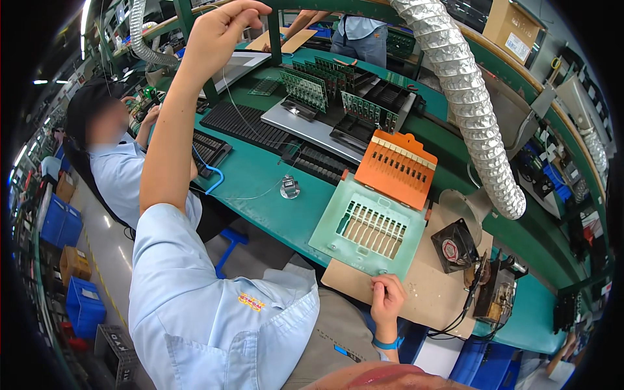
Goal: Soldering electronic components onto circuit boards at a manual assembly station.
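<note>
Hinged fixture point(379, 196), standing open: pale green frame, smooth and plastic-looking, rectangular window divided into narrow parallel slots; orange lid point(395, 183) laid back on the far side, with dark openings in rows, a pale strip and a rounded tab. Rests toward the right of the smooth green table point(260, 218), partly over a flat, matt brown cardboard sheet point(442, 315).

Right hand point(388, 296), with blue wristband point(388, 343): fingers loosely curled, right at the near edge of the frame; impossible to tell whether touching or gripping. Left hand point(218, 42): raised, well apart from the fixture, fingers bent and drawn in near the thumb; impossible to tell whether pinching anything.

Left of the frame: small, shiny, rounded metal piece point(290, 187); farther left, bent blue tube point(213, 175), glossy and hook-shaped.

Behind: thin green circuit boards point(305, 90), upright in close ranks, and long black ribbed strips point(244, 127).

Right: square black fan point(455, 246), tilted, close to the cardboard's far edge; above, crinkled silver duct point(471, 107), foil-like, ringed with ridges, curving downward.
</note>
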Demonstrator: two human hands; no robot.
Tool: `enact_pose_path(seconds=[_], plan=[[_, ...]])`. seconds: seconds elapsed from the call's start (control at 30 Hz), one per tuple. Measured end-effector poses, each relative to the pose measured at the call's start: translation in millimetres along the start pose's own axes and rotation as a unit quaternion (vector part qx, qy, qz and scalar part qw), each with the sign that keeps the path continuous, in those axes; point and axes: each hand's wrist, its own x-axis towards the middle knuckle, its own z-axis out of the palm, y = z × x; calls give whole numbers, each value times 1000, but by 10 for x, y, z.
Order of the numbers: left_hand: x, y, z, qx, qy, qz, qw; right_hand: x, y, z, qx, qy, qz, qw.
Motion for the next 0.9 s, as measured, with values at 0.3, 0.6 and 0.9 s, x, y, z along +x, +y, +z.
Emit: enact_pose_path(seconds=[0.3, 0.6, 0.9], plan=[[-281, 376, 728, 219, -262, 17, 940, 20, -16, 8, -12, 7, -2, 1000], [-401, -117, 2270, 304, -247, 64, 918, 38, -21, 12, -32, 14, -44, 998], [-343, -280, 2697, 257, -227, 111, 933, 20, -69, -13, -26, 9, -22, 999]])
